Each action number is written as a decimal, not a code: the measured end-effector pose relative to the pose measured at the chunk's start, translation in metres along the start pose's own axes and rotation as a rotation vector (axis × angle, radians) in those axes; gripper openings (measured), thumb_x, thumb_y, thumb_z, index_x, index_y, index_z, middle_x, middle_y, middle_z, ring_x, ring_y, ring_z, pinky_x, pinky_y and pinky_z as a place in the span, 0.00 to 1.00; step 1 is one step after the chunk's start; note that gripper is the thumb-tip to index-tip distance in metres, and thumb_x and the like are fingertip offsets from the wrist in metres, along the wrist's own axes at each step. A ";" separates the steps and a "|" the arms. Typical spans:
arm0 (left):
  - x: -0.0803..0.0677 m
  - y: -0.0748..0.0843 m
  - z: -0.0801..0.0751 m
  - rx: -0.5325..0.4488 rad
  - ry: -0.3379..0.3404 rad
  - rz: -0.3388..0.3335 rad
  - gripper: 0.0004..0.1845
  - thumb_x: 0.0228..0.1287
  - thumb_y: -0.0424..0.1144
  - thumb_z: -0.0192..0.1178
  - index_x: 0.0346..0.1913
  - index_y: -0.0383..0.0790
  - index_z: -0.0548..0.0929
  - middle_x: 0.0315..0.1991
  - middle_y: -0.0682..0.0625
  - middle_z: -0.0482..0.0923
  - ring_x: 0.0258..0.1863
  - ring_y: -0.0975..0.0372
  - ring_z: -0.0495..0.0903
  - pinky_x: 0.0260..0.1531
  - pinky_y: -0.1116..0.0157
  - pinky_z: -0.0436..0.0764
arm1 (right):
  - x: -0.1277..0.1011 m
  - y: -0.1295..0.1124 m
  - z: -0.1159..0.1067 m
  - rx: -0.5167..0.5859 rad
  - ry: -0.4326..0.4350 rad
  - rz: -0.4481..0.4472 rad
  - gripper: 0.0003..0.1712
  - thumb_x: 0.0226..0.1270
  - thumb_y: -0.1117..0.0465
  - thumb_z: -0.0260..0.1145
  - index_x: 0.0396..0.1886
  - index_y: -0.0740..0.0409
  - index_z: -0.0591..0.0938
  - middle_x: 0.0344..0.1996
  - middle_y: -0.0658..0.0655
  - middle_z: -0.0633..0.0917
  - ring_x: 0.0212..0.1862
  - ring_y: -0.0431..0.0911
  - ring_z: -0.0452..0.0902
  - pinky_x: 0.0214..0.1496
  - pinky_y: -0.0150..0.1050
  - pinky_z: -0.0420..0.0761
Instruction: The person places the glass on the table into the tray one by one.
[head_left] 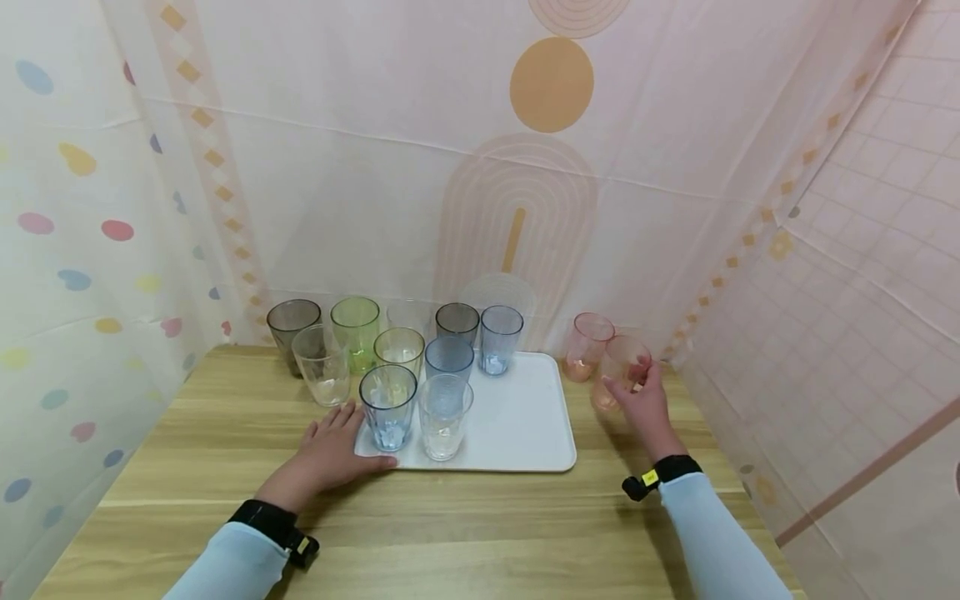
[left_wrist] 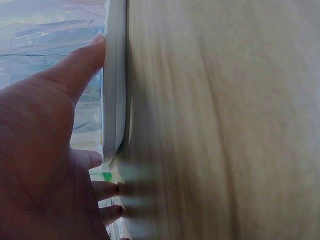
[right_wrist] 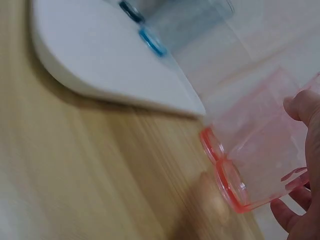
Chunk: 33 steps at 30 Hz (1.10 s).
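Note:
On the right, my right hand (head_left: 647, 410) grips a pink glass (head_left: 617, 367), thumb on its left side and fingers on its right. A second pink glass (head_left: 587, 352) stands close behind it; their red bases sit side by side in the right wrist view. My left hand (head_left: 324, 457) rests at the front left corner of a white tray (head_left: 525, 421). Its thumb lies along the tray's front rim (left_wrist: 114, 80), the other fingers stretched forward beside the left edge. Nearest that hand on the tray are a light blue glass (head_left: 388, 412) and a clear glass (head_left: 444, 425).
Farther back on the tray stand a blue glass (head_left: 450, 358), a yellowish glass (head_left: 400, 346), a dark grey glass (head_left: 457, 321) and another blue glass (head_left: 500, 342). Left of it are a clear glass (head_left: 324, 371), a green glass (head_left: 356, 329) and a brownish-grey glass (head_left: 288, 329). A patterned curtain (head_left: 337, 208) hangs behind.

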<state>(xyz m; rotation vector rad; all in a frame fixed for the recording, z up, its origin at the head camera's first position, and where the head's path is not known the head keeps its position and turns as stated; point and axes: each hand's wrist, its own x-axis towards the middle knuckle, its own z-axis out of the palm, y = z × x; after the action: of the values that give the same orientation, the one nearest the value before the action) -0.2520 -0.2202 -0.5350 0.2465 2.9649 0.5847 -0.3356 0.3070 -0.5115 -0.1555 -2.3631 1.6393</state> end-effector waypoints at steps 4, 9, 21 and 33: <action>0.000 0.000 0.000 0.000 -0.002 -0.003 0.70 0.58 0.79 0.72 0.83 0.23 0.62 0.84 0.21 0.53 0.82 0.24 0.51 0.75 0.20 0.52 | -0.013 -0.009 0.011 0.023 -0.036 -0.016 0.45 0.76 0.57 0.77 0.78 0.62 0.59 0.68 0.67 0.71 0.70 0.56 0.66 0.66 0.43 0.74; -0.001 0.000 -0.001 -0.001 0.000 -0.005 0.70 0.59 0.79 0.72 0.83 0.23 0.62 0.84 0.21 0.53 0.82 0.24 0.51 0.75 0.20 0.52 | -0.025 -0.021 0.032 0.058 -0.077 -0.063 0.49 0.74 0.61 0.78 0.81 0.65 0.58 0.69 0.70 0.71 0.71 0.57 0.67 0.72 0.50 0.75; 0.002 -0.005 0.003 -0.001 -0.007 -0.010 0.71 0.59 0.80 0.70 0.84 0.23 0.61 0.84 0.21 0.51 0.83 0.25 0.50 0.75 0.20 0.50 | -0.047 -0.044 0.096 0.037 -0.214 -0.131 0.48 0.71 0.60 0.82 0.80 0.59 0.63 0.71 0.67 0.76 0.73 0.60 0.72 0.77 0.61 0.75; 0.002 -0.005 0.005 -0.010 0.003 -0.006 0.71 0.58 0.80 0.70 0.84 0.24 0.61 0.85 0.22 0.51 0.83 0.25 0.50 0.76 0.20 0.49 | -0.045 -0.065 0.135 0.031 -0.275 -0.180 0.48 0.70 0.58 0.83 0.80 0.60 0.65 0.67 0.64 0.81 0.70 0.59 0.76 0.76 0.60 0.76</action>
<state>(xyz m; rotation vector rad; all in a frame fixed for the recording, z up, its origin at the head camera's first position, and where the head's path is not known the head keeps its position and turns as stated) -0.2540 -0.2223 -0.5415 0.2356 2.9638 0.5998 -0.3250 0.1513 -0.5026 0.2987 -2.4583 1.7011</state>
